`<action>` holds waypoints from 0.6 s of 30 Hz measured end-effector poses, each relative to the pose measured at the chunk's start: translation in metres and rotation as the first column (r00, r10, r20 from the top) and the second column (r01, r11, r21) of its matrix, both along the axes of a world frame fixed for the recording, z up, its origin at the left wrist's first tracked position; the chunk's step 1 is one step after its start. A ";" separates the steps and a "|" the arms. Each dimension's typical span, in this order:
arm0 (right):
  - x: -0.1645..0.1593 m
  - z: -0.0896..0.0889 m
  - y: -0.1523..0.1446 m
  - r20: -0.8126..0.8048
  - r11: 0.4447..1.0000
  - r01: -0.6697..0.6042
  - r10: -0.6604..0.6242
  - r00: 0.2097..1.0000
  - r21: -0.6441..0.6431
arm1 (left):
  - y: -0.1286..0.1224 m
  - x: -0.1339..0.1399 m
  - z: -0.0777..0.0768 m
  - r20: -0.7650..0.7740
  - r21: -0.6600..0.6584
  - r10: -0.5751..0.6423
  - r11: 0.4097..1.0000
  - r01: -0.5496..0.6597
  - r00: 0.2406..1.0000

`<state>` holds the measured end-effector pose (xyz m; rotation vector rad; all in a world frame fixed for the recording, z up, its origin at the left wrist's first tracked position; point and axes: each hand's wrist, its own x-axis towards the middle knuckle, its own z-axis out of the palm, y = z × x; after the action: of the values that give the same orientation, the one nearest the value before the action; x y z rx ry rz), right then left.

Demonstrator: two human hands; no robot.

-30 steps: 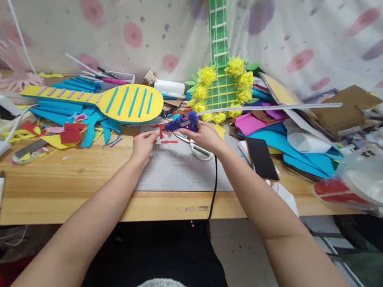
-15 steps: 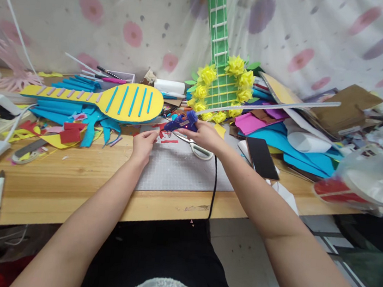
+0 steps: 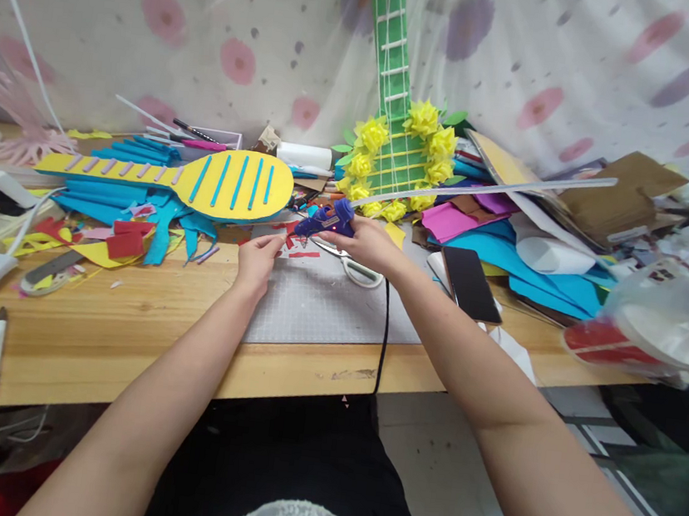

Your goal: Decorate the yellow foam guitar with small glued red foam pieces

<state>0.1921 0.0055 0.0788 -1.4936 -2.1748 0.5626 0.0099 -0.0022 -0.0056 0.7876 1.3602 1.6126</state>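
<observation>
The blue glue gun (image 3: 327, 221) is sitting above the gray gridded mat (image 3: 325, 314), its nozzle end facing the left hand (image 3: 256, 262). The right hand (image 3: 372, 243) is closing around the handle, the proper place of hold. The body is probably handling as light and stiff; treat the nozzle as hot. A long translucent glue stick (image 3: 519, 191) is projecting rearward, likely flexing and pulling the balance back. A black cable (image 3: 383, 338) is hanging below, possibly adding drag. The left fingertips are pressing together beside the nozzle; whether they are pinching anything cannot be told. Red strips (image 3: 304, 255) and scissors (image 3: 361, 283) are lying nearby.
</observation>
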 end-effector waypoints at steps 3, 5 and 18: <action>0.001 0.000 0.000 0.004 1.000 -0.010 0.010 1.000 0.007 | 0.000 0.000 0.000 0.014 0.001 -0.001 1.000 0.001 1.000; 0.001 0.001 -0.001 0.012 1.000 -0.013 0.013 1.000 0.004 | -0.001 0.000 0.001 0.023 0.004 -0.003 1.000 0.003 1.000; 0.002 0.002 -0.002 0.092 0.999 -0.027 0.024 0.995 0.028 | 0.001 -0.001 0.001 0.057 0.014 -0.004 1.000 0.003 0.998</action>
<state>0.1941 0.0035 0.0804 -1.5060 -2.2649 0.4766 0.0087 -0.0015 -0.0050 0.7471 1.3077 1.6314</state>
